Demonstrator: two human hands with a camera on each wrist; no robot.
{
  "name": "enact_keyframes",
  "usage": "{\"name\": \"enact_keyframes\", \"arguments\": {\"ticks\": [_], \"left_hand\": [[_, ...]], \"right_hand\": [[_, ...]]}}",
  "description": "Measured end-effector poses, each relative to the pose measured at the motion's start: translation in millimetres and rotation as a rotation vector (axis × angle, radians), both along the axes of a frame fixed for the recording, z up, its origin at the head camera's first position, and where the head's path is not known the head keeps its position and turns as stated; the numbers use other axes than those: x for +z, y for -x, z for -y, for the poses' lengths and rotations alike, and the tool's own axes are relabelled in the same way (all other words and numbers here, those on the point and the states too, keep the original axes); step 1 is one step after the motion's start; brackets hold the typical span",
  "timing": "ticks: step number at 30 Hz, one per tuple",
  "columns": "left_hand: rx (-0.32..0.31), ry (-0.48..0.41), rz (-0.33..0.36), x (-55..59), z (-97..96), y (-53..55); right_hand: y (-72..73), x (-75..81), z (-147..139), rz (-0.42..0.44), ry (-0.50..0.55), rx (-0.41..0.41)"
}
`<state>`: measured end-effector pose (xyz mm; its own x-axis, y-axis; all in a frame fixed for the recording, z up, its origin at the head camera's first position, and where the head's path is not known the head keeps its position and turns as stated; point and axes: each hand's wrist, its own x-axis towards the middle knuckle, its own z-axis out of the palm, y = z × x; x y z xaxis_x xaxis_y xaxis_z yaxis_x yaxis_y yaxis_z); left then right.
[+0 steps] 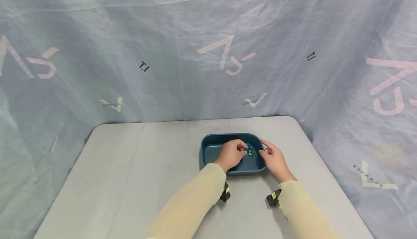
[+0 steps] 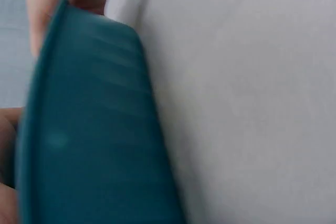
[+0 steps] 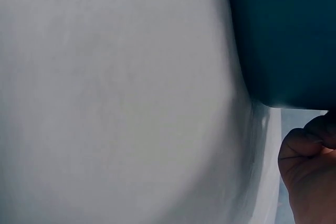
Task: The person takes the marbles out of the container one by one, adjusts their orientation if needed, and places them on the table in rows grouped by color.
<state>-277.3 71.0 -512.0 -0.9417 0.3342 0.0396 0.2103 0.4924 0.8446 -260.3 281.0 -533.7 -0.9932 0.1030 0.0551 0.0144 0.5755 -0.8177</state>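
A dark teal, rounded rectangular tray (image 1: pixel 213 136) sits on the table, with a cluster of small shiny blue and green pieces (image 1: pixel 251 151) at the right of its floor. My left hand (image 1: pixel 230 154) reaches in over the near rim. Its thumb and forefinger come together at the cluster's left edge, where a bit of blue shows between them. At the tray's right end, my right hand (image 1: pixel 274 161) holds the rim, thumb on the inner side and fingers outside. The left wrist view shows the tray's outer wall (image 2: pixel 100 124); the right wrist view shows part of my right hand (image 3: pixel 312 166) below the tray's corner.
The tray stands towards the far right part of a pale covered table (image 1: pixel 146 181). Grey printed sheeting (image 1: pixel 176 68) hangs behind the table and along its sides. A small black wrist camera (image 1: pixel 224 192) sits under the left sleeve, another black camera (image 1: pixel 273 198) under the right.
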Motion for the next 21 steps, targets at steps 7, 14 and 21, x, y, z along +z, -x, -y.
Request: {"name": "enact_keyframes", "arguments": {"ticks": [7, 14, 21], "left_hand": [[-0.046, -0.112, 0.038, 13.4, 19.7, -9.1], [-0.02, -0.17, 0.038, 29.1, 48.8, -19.6], [0.031, -0.256, 0.021, 25.7, 74.2, -38.4]], "right_hand": [[1.5, 0.7, 1, 0.008, 0.006, 0.004], [1.3, -1.1, -1, 0.002, 0.014, 0.005], [0.2, -0.7, -4, -0.007, -0.012, 0.027]]}}
